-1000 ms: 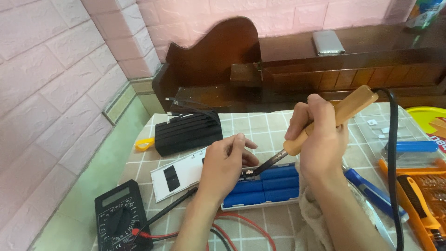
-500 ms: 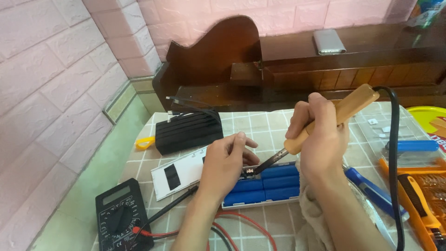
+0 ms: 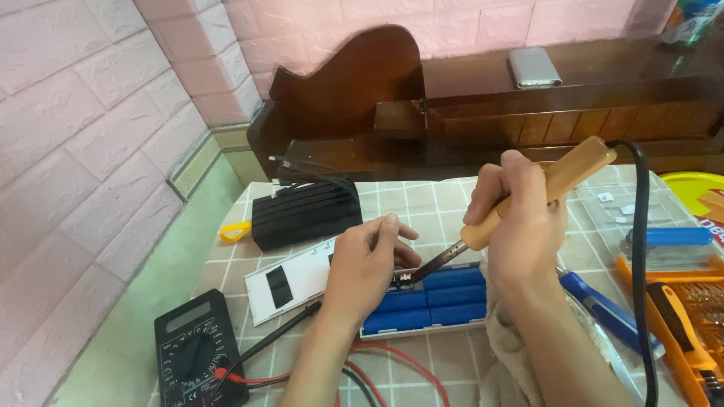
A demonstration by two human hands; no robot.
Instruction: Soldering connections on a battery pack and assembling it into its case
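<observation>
My right hand [image 3: 520, 226] grips a soldering iron with a wooden handle [image 3: 558, 181]; its dark tip [image 3: 422, 271] points down-left to the end of a pack of blue cylindrical battery cells [image 3: 434, 298] in a white tray. My left hand [image 3: 366, 264] rests at the pack's left end, fingers pinched beside a small copper-coloured part [image 3: 403, 280] right at the iron's tip. The iron's black cord [image 3: 639, 249] loops over my right forearm.
A black ribbed case [image 3: 305, 213] and a white cover plate [image 3: 290, 279] lie left of the pack. A black multimeter [image 3: 197, 350] with red and black leads sits at front left. Blue-handled tools [image 3: 603, 309], an orange screwdriver set [image 3: 679, 316] and a clear box [image 3: 626, 211] are on the right.
</observation>
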